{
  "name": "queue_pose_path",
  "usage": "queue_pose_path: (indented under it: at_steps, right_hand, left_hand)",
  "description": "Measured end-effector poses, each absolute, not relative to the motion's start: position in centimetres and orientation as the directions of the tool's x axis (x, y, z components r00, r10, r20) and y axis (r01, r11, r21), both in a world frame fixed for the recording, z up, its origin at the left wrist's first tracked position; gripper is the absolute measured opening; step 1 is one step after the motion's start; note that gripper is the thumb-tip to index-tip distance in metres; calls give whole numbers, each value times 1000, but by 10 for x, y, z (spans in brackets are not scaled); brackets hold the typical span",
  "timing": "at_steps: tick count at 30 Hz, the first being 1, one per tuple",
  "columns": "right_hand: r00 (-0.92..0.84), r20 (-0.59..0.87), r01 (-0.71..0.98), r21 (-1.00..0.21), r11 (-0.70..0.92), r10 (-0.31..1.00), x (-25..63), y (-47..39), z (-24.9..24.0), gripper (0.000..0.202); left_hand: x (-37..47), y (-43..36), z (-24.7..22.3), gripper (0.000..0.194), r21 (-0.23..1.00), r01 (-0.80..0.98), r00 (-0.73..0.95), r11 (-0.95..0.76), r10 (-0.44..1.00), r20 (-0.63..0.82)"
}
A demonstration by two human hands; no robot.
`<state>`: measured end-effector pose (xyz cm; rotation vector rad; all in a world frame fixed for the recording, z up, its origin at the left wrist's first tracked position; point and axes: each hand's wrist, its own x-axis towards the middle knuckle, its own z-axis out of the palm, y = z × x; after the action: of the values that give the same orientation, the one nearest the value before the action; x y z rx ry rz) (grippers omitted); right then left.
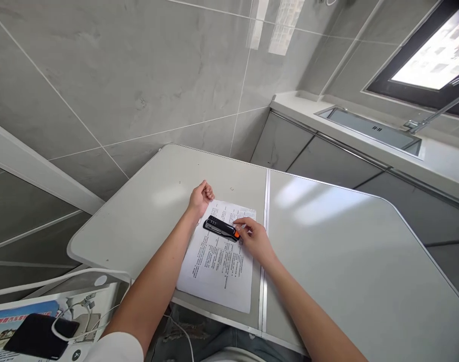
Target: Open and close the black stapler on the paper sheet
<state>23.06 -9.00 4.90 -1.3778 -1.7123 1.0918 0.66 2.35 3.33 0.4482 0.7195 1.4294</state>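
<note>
As you sit at a white table [327, 271], your right hand [254, 239] grasps the orange-tipped end of a black stapler [221, 227], thumb and fingers closed around it. Your left hand [202, 196] is curled at the upper left corner of the printed pages [229, 294]; whether its fingers pinch the paper, you cannot tell from this view. The stapler lies aslant over the upper half of the pages, its free end toward their left edge, just below your left hand, with lines of small dark print showing around it. The pages rest near the table edge closest to you, to the left of a metal seam [266, 201] that divides the tabletop. Beyond the paper, a small staple-like bit [231, 189] lies on the bare surface. A white sleeve [118, 347] covers your upper left arm, and jeans [222, 338] show below the table. To your lower left, a flat black object [39, 336] lies partly over a blue printed sheet [23, 314], beside tangled white cables [59, 327]. Ahead of you rises a grey tiled wall [139, 75], its gloss throwing back bright window reflections. To your right, grey cabinets [338, 161] run under a pale countertop [444, 163] with an inset sink [416, 148] and a chrome faucet [422, 124], below a dark-framed window [437, 63] filled with daylight.
</note>
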Motion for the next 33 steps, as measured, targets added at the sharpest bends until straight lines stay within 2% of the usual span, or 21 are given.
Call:
queue_pose_path:
  at_steps: [3, 5, 7, 11, 17, 22, 27, 30, 33]
  right_hand:
    - [-194, 67, 471, -869, 152, 979, 233, -92, 51, 21]
    - [-132, 99, 448, -881, 149, 986, 235, -97, 58, 22]
    - [-115, 107, 398, -906, 144, 988, 235, -102, 67, 25]
    - [-292, 69, 368, -912, 179, 954, 229, -110, 75, 25]
    - [-310, -71, 367, -929, 50, 948, 222, -110, 60, 23]
    - [-325, -18, 347, -932, 102, 946, 224, -107, 62, 26]
    - [-352, 146, 403, -868, 291, 925, 204, -110, 59, 53]
    - [-364, 121, 446, -848, 287, 923, 191, -115, 57, 50]
    - [-250, 161, 456, -850, 263, 955, 187, -110, 67, 49]
  left_hand:
    - [-3, 25, 35, 40, 539, -824, 48, 176, 969, -243]
    - [-6, 24, 36, 38, 496, -850, 54, 177, 966, -252]
    - [-6, 24, 36, 37, 493, -853, 50, 171, 967, -249]
    - [-3, 25, 36, 37, 501, -850, 37, 165, 966, -256]
    - [-2, 26, 38, 37, 501, -846, 50, 183, 963, -266]
    - [-4, 26, 39, 37, 488, -849, 78, 202, 962, -262]
    - [-6, 27, 38, 37, 476, -856, 87, 202, 964, -252]
    - [-9, 26, 38, 36, 442, -876, 88, 194, 964, -250]
    - [-11, 24, 40, 28, 392, -908, 59, 149, 971, -233]
